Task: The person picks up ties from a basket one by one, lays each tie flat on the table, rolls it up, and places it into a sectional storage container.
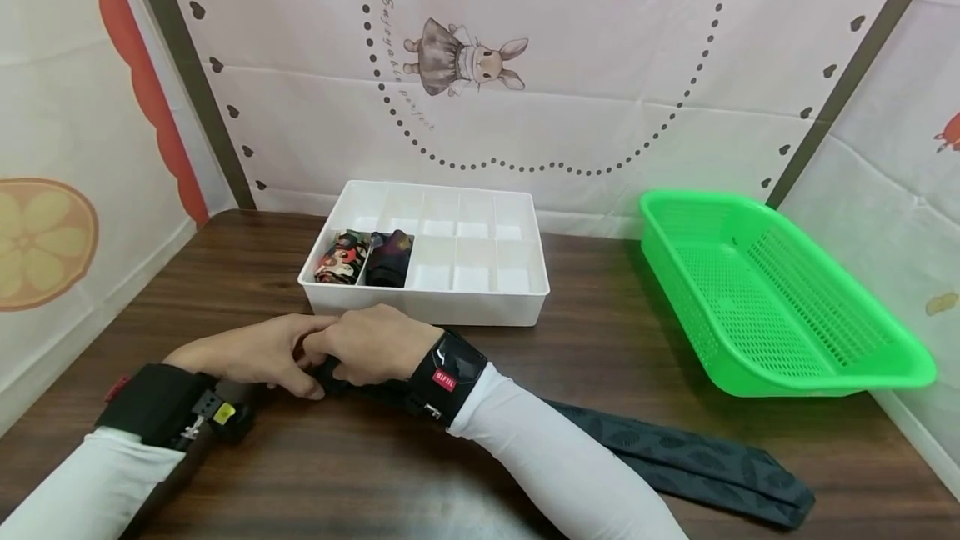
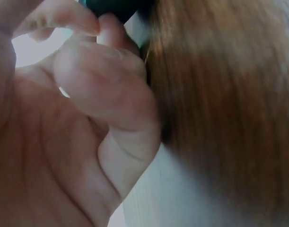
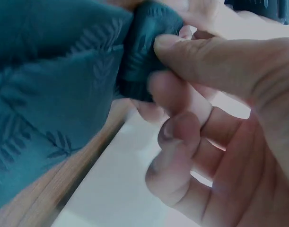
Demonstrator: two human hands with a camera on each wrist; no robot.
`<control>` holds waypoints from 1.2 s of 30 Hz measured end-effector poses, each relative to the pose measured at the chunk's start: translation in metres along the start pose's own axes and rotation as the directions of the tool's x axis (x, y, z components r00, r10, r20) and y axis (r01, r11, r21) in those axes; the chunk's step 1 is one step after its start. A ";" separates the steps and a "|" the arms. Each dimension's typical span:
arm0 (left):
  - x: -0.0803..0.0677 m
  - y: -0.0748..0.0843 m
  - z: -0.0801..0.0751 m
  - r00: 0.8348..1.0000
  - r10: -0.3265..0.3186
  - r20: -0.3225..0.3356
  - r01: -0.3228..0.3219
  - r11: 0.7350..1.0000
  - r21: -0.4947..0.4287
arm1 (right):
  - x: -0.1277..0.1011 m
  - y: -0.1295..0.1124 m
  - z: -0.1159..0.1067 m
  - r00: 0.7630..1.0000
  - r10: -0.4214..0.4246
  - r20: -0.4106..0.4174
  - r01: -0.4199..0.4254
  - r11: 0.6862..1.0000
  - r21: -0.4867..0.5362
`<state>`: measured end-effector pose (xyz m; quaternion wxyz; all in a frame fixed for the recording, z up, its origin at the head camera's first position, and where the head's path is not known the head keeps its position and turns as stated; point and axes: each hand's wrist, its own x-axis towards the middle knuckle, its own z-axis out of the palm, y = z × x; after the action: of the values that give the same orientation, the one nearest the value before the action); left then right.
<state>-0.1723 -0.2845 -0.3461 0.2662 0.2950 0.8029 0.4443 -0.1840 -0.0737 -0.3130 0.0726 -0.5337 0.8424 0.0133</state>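
A dark tie with a faint leaf pattern (image 1: 697, 461) lies along the near part of the wooden table (image 1: 600, 340), running right under my right forearm. Both hands meet at its left end. In the head view my left hand (image 1: 288, 365) and right hand (image 1: 352, 352) curl round the rolled end of the tie. In the right wrist view, the right hand (image 3: 182, 94) pinches the tight roll (image 3: 144, 56) between thumb and fingers. The left wrist view has my left hand (image 2: 87, 71) with bent fingers touching a dark bit of tie (image 2: 111, 7) at the top edge.
A white divided box (image 1: 427, 307) stands just beyond the hands. Its two front-left cells hold a patterned rolled tie (image 1: 343, 257) and a dark rolled tie (image 1: 390, 258). A green mesh basket (image 1: 780, 298) sits tilted at the right. Fabric walls close the table in.
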 end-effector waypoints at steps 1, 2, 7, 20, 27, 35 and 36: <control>0.000 0.000 0.000 1.000 0.010 0.001 -0.010 1.000 0.000 | 0.000 0.001 0.000 1.000 0.002 -0.001 -0.002 1.000 -0.001; 0.000 0.000 0.001 1.000 0.013 -0.001 -0.013 1.000 -0.003 | -0.001 0.001 0.000 1.000 0.002 -0.001 -0.002 1.000 -0.001; 0.002 0.001 0.001 1.000 -0.013 -0.019 0.013 1.000 0.012 | -0.001 0.004 0.001 1.000 -0.001 0.005 0.001 1.000 0.020; 0.006 0.004 0.000 0.995 -0.082 -0.053 0.085 0.994 0.071 | 0.001 0.008 -0.001 0.999 -0.020 0.039 0.019 1.000 0.022; 0.007 -0.005 0.003 0.999 0.015 -0.033 -0.014 1.000 0.017 | 0.002 0.013 0.007 0.998 -0.051 -0.032 0.052 0.998 0.020; 0.007 -0.009 0.004 0.995 0.022 -0.101 -0.020 1.000 0.020 | 0.002 0.018 0.011 0.990 -0.091 -0.110 0.087 0.996 -0.036; 0.007 -0.008 0.004 0.994 0.012 -0.110 -0.008 0.999 0.035 | 0.002 0.018 0.010 0.989 -0.092 -0.118 0.088 0.995 -0.037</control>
<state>-0.1762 -0.2801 -0.3561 0.2142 0.2785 0.8225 0.4473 -0.1998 -0.0664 -0.3245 0.0142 -0.5722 0.8199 -0.0089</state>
